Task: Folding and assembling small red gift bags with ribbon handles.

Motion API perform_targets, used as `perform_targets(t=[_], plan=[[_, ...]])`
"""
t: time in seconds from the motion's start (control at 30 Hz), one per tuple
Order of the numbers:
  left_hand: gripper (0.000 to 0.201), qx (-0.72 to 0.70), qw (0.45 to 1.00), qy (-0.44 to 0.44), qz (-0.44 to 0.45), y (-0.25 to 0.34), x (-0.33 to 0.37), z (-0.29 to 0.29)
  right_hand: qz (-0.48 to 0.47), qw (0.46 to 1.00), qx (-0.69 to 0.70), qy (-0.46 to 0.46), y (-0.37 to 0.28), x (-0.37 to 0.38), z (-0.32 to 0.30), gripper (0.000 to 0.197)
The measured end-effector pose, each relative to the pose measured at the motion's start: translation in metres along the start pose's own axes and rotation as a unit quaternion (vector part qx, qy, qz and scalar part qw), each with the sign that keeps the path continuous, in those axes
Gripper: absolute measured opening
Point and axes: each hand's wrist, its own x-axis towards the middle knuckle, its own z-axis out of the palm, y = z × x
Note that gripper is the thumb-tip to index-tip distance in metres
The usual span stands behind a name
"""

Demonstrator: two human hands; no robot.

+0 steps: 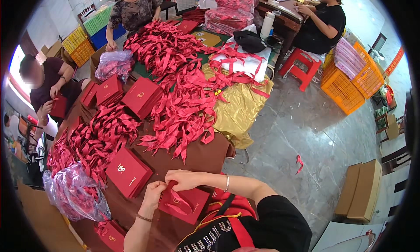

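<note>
Ribbons (90,192) inside clear plastic sack (65,186)

So much red lol: the bag (199,200) is deep red with a pale gold logo, and the ribbons (183,107) go brighter, almost pinkish. Tablecloth (203,159) is plain brown, that sheet (238,114) is metallic gold, crates (341,91) bright orange, stool (308,70) red, floor (297,136) marbled grey, one shirt (132,11) mottled dark and tan.
</note>
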Motion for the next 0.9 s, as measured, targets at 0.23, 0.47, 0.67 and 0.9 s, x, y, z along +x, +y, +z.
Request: perform_targets(t=[0.23, 0.47, 0.67, 0.9], plan=[[0.008, -0.01, 0.999, 0.013, 0.032, -0.003, -0.013, 0.007, -0.077, 0.996, 0.053, 0.015, 0.011, -0.005, 0.007, 0.025], [0.013, 0.08, 0.977, -0.009, 0.196, 0.007, 0.013, 0.014, -0.071, 0.994, -0.009, 0.081, 0.011, -0.011, -0.013, 0.016], [0.014, 0.005, 0.995, 0.035, 0.091, 0.003, 0.019, 0.009, 0.043, 0.984, 0.169, -0.019, 0.012, -0.005, -0.016, 0.014], [0.015, -0.057, 0.988, 0.093, 0.107, 0.037, -0.002, -0.021, 0.083, 0.956, 0.281, -0.02, 0.01, -0.014, -0.005, 0.013]])
